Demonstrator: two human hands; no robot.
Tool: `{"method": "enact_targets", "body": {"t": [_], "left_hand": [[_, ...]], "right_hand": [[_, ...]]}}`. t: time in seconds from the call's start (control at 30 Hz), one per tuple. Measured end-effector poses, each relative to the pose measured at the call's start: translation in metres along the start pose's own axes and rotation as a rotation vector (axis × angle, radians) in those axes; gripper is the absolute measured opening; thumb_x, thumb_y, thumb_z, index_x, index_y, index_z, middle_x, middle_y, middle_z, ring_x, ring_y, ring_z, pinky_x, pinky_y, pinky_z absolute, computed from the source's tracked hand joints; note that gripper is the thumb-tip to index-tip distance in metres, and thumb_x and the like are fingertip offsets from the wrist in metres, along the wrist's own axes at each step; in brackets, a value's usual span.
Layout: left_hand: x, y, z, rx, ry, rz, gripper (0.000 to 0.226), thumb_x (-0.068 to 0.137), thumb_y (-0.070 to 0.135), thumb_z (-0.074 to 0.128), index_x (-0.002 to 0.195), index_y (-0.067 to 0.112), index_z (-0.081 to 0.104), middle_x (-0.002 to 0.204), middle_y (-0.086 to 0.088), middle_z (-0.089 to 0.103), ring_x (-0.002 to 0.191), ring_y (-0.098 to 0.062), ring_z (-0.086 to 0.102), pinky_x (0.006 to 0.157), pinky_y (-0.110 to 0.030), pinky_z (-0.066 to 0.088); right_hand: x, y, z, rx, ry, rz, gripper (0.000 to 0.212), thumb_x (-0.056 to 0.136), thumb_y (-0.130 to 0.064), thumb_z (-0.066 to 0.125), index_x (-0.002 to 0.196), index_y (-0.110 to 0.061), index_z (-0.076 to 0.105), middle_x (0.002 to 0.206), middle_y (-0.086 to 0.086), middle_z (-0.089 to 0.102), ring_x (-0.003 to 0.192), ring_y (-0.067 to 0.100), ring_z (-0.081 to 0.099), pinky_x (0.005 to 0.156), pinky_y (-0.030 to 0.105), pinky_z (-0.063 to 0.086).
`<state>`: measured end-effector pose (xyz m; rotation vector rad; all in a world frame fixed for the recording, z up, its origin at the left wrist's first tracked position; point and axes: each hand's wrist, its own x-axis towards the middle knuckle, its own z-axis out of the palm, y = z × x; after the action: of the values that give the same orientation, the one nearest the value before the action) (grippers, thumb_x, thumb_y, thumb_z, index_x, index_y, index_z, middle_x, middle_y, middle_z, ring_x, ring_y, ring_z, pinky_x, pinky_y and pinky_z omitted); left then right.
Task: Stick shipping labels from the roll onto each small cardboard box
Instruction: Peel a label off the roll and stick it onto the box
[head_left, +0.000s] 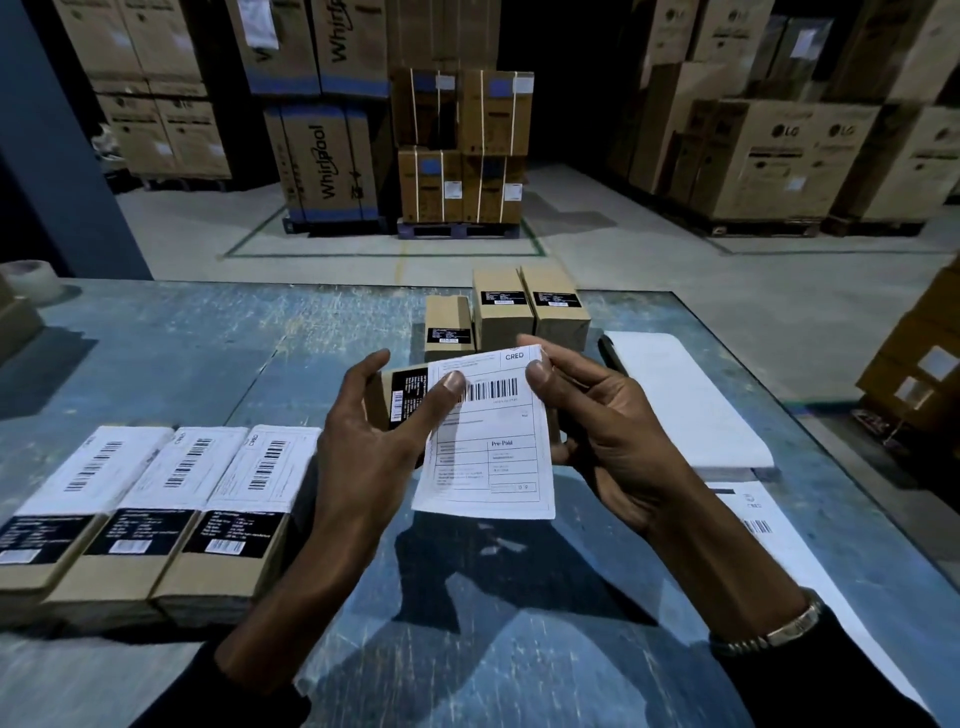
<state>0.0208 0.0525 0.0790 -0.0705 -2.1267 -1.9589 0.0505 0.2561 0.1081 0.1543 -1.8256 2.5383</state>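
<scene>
Dim warehouse view with cool light from above. Both arms cast hard dark shadows on the table (156, 353) near its front edge. The far background sinks into black. Wide-angle bending and soft blur mark the frame edges.

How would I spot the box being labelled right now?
Start at the blue table and find the two hands above its middle. Between them is a small cardboard box, held by the left hand, half covered by a white shipping label. Unlike its neighbours, it is lifted off the table.
</scene>
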Motion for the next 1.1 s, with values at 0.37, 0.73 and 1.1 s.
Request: {"method": "enact_targets", "body": {"t": [0.37,0.73,1.1], "left_hand": [[0.001,0.002,-0.005,-0.048,0.06,-0.019,0.089,0.059,0.076,0.091,0.137,0.046,0.062,0.11,0.012,0.08,0.101,-0.012,0.079,0.09,-0.048,0.065],[-0.001,0.008,-0.004,-0.093,0.052,-0.021,0.09,0.064,0.062,0.093,0.145,0.041,0.061,0.121,0.009,0.078,0.105,-0.013,0.078,0.08,-0.038,0.068],[0.002,0.008,-0.004,-0.179,-0.007,-0.125,0.088,0.067,0.05,0.09,0.149,0.034,0.06,0.119,-0.002,0.079,0.092,-0.015,0.081,0.066,-0.025,0.064]], "right_hand": [[0.002,0.0,-0.006,0.105,-0.093,0.033,0.051,0.089,-0.026,0.07,0.14,-0.018,0.067,0.132,0.014,0.074,0.111,0.023,0.075,0.073,0.038,0.067],[0.003,0.003,-0.012,0.149,-0.158,0.028,0.051,0.096,-0.013,0.061,0.147,-0.015,0.061,0.141,0.014,0.069,0.127,0.027,0.068,0.09,0.042,0.065],[0.002,0.002,-0.018,0.047,-0.203,0.034,0.059,0.09,-0.003,0.072,0.147,-0.017,0.061,0.142,0.022,0.066,0.132,0.043,0.064,0.099,0.059,0.058]]}}
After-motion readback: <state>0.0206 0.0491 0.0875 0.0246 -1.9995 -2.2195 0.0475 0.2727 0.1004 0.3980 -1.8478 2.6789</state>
